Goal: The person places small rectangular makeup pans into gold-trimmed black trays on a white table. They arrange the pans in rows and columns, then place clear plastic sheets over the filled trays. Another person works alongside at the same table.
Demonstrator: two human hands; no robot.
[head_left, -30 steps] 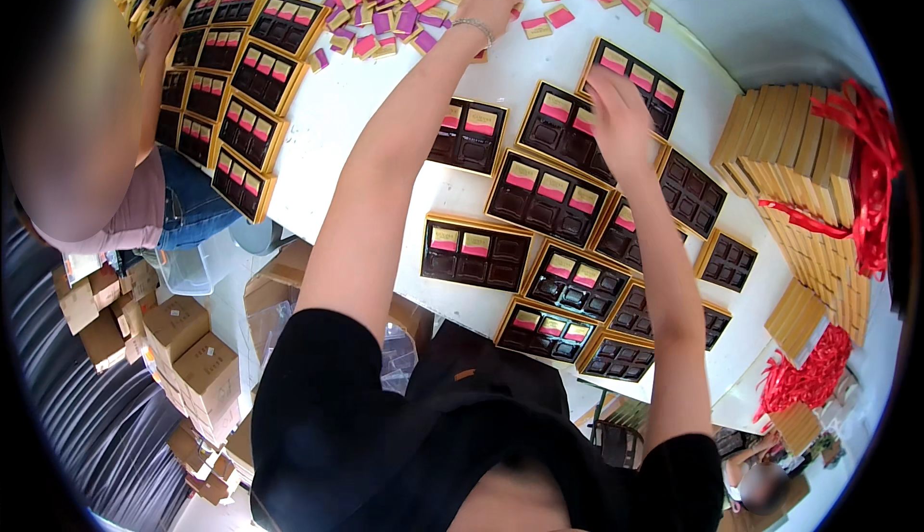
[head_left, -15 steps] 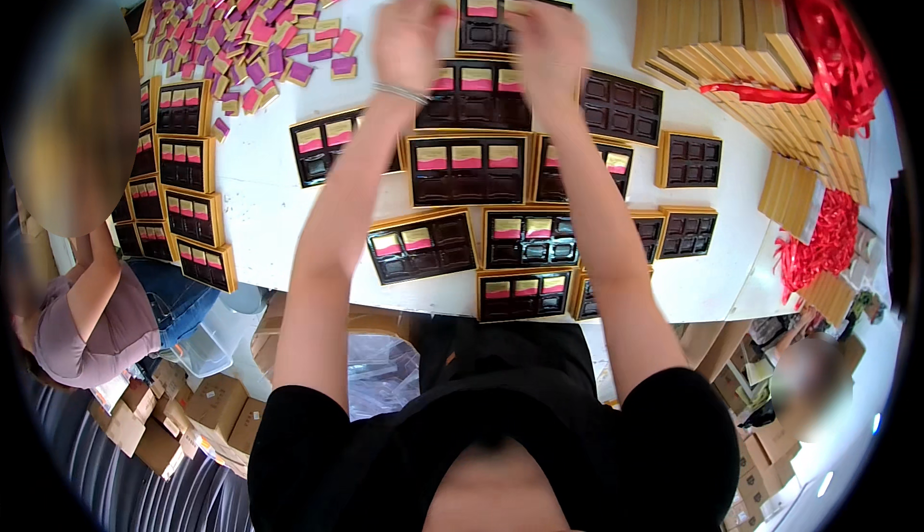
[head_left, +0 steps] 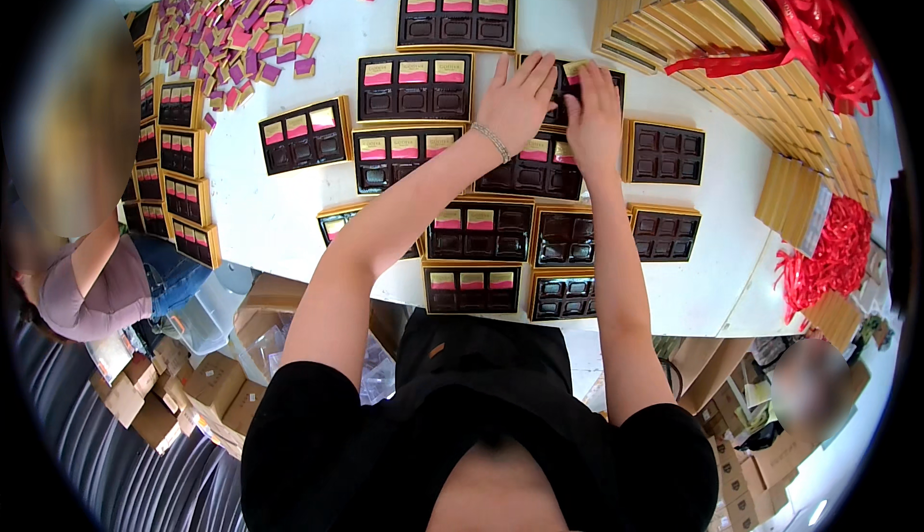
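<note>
My left hand (head_left: 521,107) lies with its fingers stretched over the left part of a gold-edged box (head_left: 616,82) with a dark compartment tray. Over that tray's right part is my right hand (head_left: 595,126), its fingers extended and thumb bent inward. Between them shows a small gold-and-pink wrapped piece (head_left: 575,71) in the far row. My fingers hide the compartments on either side. Left of it, a box (head_left: 415,99) holds three such pieces in its far row, as does the farthest box (head_left: 457,28). Just nearer than my hands, another box (head_left: 527,178) is partly covered.
Loose pink and purple wrapped pieces (head_left: 252,27) are heaped at the far left. Stacked gold-edged boards (head_left: 693,27) and red ribbons (head_left: 828,32) fill the far right. An unfilled tray (head_left: 664,152) sits right of my hand. At left, a person (head_left: 101,287) is beside more filled boxes (head_left: 183,152).
Both hands have moved right and nearer, from the farthest box to the box beside it. The farthest box now shows three pieces in its far row. The view has shifted a little.
</note>
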